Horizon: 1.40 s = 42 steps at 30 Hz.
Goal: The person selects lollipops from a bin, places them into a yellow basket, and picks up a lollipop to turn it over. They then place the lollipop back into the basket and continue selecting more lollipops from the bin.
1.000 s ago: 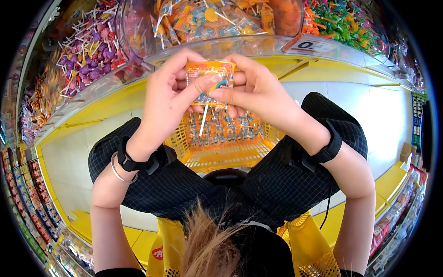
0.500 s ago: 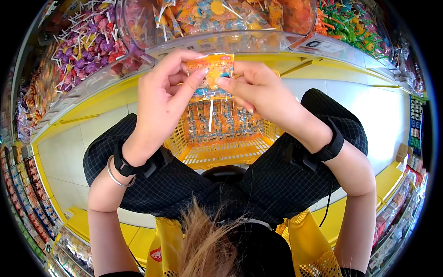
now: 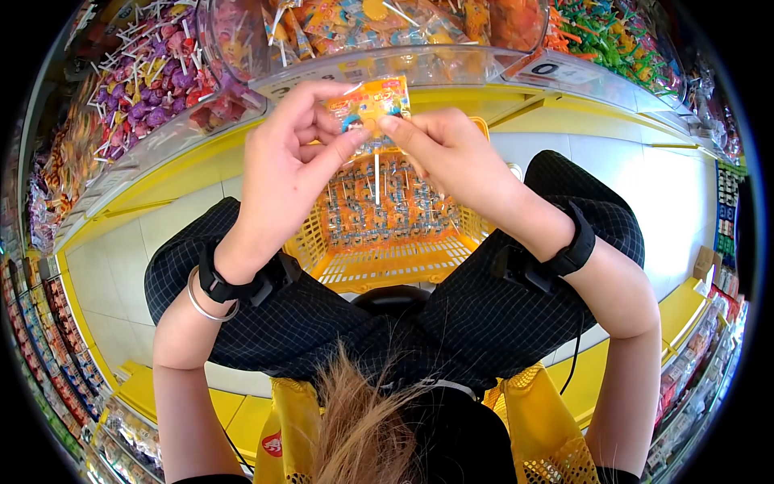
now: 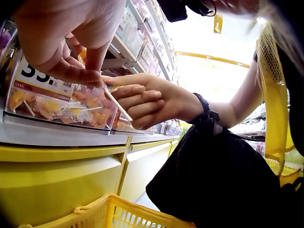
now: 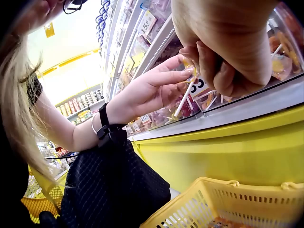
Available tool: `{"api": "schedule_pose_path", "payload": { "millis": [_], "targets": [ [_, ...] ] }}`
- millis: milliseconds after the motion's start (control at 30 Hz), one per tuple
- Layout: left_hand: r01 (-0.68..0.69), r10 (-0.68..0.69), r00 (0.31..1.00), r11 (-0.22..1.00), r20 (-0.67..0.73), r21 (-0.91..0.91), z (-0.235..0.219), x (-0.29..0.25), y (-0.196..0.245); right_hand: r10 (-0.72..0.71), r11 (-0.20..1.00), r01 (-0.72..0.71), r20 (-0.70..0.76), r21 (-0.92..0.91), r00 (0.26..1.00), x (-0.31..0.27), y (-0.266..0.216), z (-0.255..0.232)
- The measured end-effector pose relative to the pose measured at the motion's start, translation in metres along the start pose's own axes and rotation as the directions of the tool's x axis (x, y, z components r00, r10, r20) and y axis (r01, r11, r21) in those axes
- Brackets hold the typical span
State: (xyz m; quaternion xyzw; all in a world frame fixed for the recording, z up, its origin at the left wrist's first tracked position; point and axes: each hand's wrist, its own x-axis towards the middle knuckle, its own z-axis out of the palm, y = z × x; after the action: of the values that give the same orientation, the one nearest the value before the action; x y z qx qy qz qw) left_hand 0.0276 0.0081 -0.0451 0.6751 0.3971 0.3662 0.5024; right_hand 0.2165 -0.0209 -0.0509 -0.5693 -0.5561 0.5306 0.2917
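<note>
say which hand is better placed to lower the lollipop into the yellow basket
The right hand, probably: it and the left hand both pinch the lollipop, but in the head view the right overlaps the yellow basket more; the left lies mostly outside it.

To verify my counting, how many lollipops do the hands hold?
1: the orange-wrapped lollipop, held by the left hand and right hand above the yellow basket; another may be hidden.
</note>
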Motion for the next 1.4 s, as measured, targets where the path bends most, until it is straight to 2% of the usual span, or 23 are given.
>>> {"api": "schedule_pose_path", "payload": {
  "millis": [67, 133, 200, 233, 300, 400, 467, 567, 633, 733, 800, 867, 967, 1033, 1100, 1167, 1200, 1233, 1267, 1300, 1333, 1367, 1400],
  "targets": [
    [0.120, -0.119, 0.993, 0.989, 0.014, -0.089, -0.002, -0.001, 0.005, 0.017, 0.999, -0.017, 0.012, 0.045, 1.000, -0.003, -0.005, 0.000],
    [0.130, -0.128, 0.991, 0.986, 0.031, -0.105, -0.003, -0.002, 0.005, 0.034, 0.995, -0.036, 0.024, 0.090, 0.999, -0.003, -0.003, 0.002],
    [0.142, -0.137, 0.989, 0.982, 0.047, -0.121, -0.003, -0.002, 0.005, -0.108, 0.986, 0.116, -0.073, 0.117, 0.992, 0.001, 0.009, 0.009],
    [0.153, -0.150, 0.988, 0.980, 0.036, -0.124, -0.004, -0.001, 0.005, -0.108, 0.986, 0.116, -0.072, 0.118, 0.992, 0.002, 0.010, 0.010],
    [0.165, -0.163, 0.986, 0.978, 0.024, -0.126, -0.005, -0.002, 0.007, -0.236, 0.941, 0.248, -0.081, 0.230, 0.968, 0.002, 0.010, 0.012],
    [0.189, -0.184, 0.981, 0.976, 0.054, -0.112, -0.004, -0.004, 0.006, -0.300, 0.912, 0.300, -0.044, 0.281, 0.953, 0.005, 0.012, 0.013],
    [0.028, -0.029, 1.000, 0.995, -0.008, -0.093, -0.001, -0.003, -0.004, -0.267, 0.908, 0.268, -0.048, 0.321, 0.962, 0.004, 0.009, 0.013],
    [-0.029, 0.030, 0.999, 0.999, -0.045, 0.015, 0.000, -0.002, -0.007, -0.247, 0.907, 0.243, -0.033, 0.343, 0.968, 0.006, 0.011, 0.013],
    [-0.017, 0.018, 0.999, 1.000, -0.049, 0.004, 0.000, -0.002, -0.006, -0.259, 0.912, 0.250, -0.015, 0.325, 0.966, 0.006, 0.009, 0.013],
    [0.004, -0.003, 0.999, 1.000, -0.044, 0.022, -0.005, -0.001, -0.007, -0.196, 0.914, 0.186, -0.008, 0.361, 0.981, 0.004, 0.003, 0.014],
    [0.016, -0.014, 0.999, 0.998, -0.034, 0.053, -0.007, -0.003, -0.005, -0.192, 0.937, 0.172, 0.036, 0.303, 0.981, 0.003, 0.003, 0.012],
    [0.047, -0.047, 0.999, 0.979, -0.004, 0.200, -0.007, -0.006, 0.002, -0.168, 0.943, 0.145, 0.052, 0.298, 0.984, 0.002, -0.001, 0.012],
    [-0.009, 0.016, 1.000, 0.965, -0.025, 0.263, -0.004, -0.007, -0.001, -0.123, 0.955, 0.102, 0.059, 0.279, 0.991, 0.002, -0.002, 0.013],
    [0.015, -0.008, 1.000, 0.964, -0.025, 0.266, -0.004, -0.007, 0.002, -0.103, 0.960, 0.086, 0.051, 0.267, 0.993, 0.002, -0.002, 0.013],
    [0.038, -0.033, 0.999, 0.963, -0.024, 0.268, -0.006, -0.007, -0.001, -0.141, 0.954, 0.131, 0.016, 0.270, 0.990, 0.003, -0.003, 0.012],
    [-0.063, 0.078, 0.996, 0.953, -0.040, 0.295, -0.010, -0.005, -0.013, -0.156, 0.956, 0.145, 0.024, 0.255, 0.987, 0.006, 0.003, 0.012],
    [-0.064, 0.079, 0.996, 0.953, -0.039, 0.295, -0.008, -0.004, -0.013, -0.172, 0.958, 0.160, 0.030, 0.239, 0.985, 0.007, 0.005, 0.012],
    [-0.038, 0.040, 0.999, 0.991, -0.015, 0.131, -0.005, -0.002, -0.012, -0.172, 0.958, 0.161, 0.029, 0.239, 0.985, 0.007, 0.005, 0.010],
    [-0.003, 0.004, 1.000, 0.999, 0.015, -0.036, -0.004, -0.002, -0.012, -0.193, 0.971, 0.183, 0.056, 0.151, 0.980, 0.006, 0.005, 0.009],
    [-0.004, 0.004, 1.000, 0.999, 0.018, -0.036, -0.005, -0.002, -0.010, -0.210, 0.977, 0.206, 0.084, 0.063, 0.974, 0.006, 0.005, 0.008],
    [0.048, -0.046, 0.992, 0.999, 0.115, -0.016, -0.008, -0.003, -0.007, -0.209, 0.977, 0.204, 0.081, 0.064, 0.975, 0.004, 0.005, 0.008],
    [0.097, -0.096, 0.973, 0.995, 0.212, 0.008, -0.009, -0.003, -0.005, -0.236, 0.971, 0.237, 0.042, -0.027, 0.971, 0.002, 0.005, 0.008],
    [0.097, -0.097, 0.972, 0.995, 0.213, 0.008, -0.008, -0.002, -0.004, -0.267, 0.956, 0.266, 0.011, -0.120, 0.964, 0.001, 0.005, 0.009]
  ]
}}
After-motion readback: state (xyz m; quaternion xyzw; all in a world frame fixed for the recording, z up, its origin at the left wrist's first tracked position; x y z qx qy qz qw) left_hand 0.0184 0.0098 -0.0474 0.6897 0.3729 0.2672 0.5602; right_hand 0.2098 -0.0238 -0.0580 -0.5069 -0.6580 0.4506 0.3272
